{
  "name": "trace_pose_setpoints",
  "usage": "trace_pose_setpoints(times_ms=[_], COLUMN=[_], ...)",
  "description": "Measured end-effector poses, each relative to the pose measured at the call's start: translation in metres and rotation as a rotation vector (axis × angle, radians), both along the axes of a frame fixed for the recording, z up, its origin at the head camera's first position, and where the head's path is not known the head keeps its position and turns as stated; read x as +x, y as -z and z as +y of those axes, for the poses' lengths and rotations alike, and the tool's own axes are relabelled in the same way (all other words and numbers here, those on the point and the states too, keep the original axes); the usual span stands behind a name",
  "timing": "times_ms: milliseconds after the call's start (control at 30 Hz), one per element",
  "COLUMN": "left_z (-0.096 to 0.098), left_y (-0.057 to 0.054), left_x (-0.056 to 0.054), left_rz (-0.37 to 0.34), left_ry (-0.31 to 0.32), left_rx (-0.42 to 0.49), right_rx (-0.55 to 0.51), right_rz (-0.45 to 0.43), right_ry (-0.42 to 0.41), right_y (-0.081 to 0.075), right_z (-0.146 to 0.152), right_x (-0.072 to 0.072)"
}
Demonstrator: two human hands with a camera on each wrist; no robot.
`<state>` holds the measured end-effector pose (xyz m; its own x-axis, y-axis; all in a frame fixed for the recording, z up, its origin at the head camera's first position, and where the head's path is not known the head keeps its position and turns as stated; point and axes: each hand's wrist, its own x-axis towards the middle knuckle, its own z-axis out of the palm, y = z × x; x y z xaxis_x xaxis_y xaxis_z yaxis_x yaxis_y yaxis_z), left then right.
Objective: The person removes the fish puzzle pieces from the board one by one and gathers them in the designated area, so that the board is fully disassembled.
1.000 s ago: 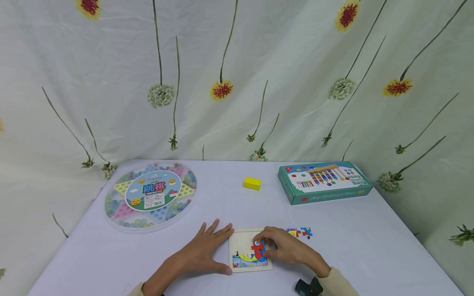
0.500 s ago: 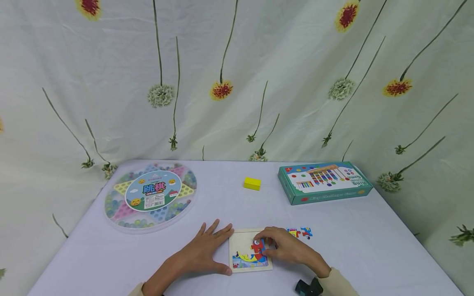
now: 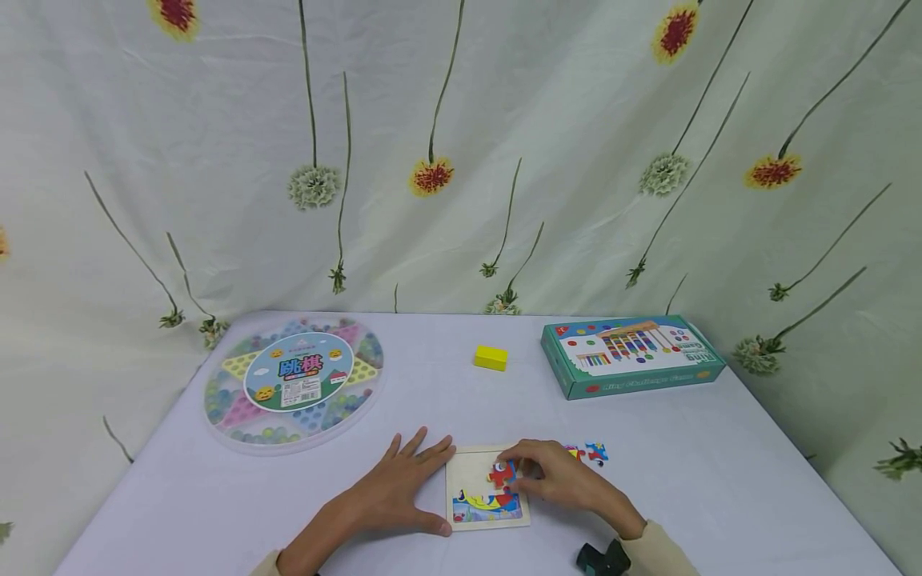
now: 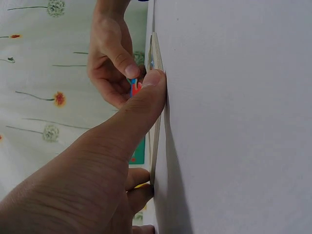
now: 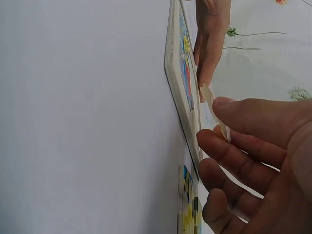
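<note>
A small square wooden jigsaw board (image 3: pixel 491 526) lies near the front of the table, its lower part filled with blue and yellow picture pieces. My left hand (image 3: pixel 392 490) rests at its left side with fingers spread, the thumb (image 4: pixel 155 78) at the near corner and a fingertip by the far corner. Over the board's right part, my right hand (image 3: pixel 558 478) pinches a red and blue puzzle piece (image 3: pixel 500 475) with a printed eye. In the right wrist view that puzzle piece (image 5: pixel 209 101) stands tilted, apart from the board, between thumb and fingers.
Loose puzzle pieces (image 3: pixel 596 453) lie right of the board, partly behind my right hand. A yellow block (image 3: pixel 491 358) stands farther back. A round Chinese checkers set (image 3: pixel 298 372) is at the left, a green game box (image 3: pixel 634 356) at the back right. A black object (image 3: pixel 601 558) sits by the right sleeve.
The red puzzle piece has come up out of the board's right side, leaving bare wood there. My right hand has shifted slightly with it; the left hand has stayed put.
</note>
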<state>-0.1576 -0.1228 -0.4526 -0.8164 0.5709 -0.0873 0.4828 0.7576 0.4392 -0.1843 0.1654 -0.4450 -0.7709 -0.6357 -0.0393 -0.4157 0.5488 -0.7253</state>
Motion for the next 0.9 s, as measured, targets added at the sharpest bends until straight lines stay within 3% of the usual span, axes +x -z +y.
trace_pose_setpoints(times_ms=[467,900], left_z=[0.000,-0.001], left_y=[0.001,0.005], left_x=[0.000,-0.002], left_rz=[-0.009,0.012], left_ry=[-0.007,0.000], left_rx=[-0.005,-0.003], right_rx=[-0.026,-0.019], right_rz=[0.050,0.036], right_ry=[0.034,0.086], right_y=[-0.004,-0.008], right_z=[0.004,0.018], right_x=[0.001,0.000])
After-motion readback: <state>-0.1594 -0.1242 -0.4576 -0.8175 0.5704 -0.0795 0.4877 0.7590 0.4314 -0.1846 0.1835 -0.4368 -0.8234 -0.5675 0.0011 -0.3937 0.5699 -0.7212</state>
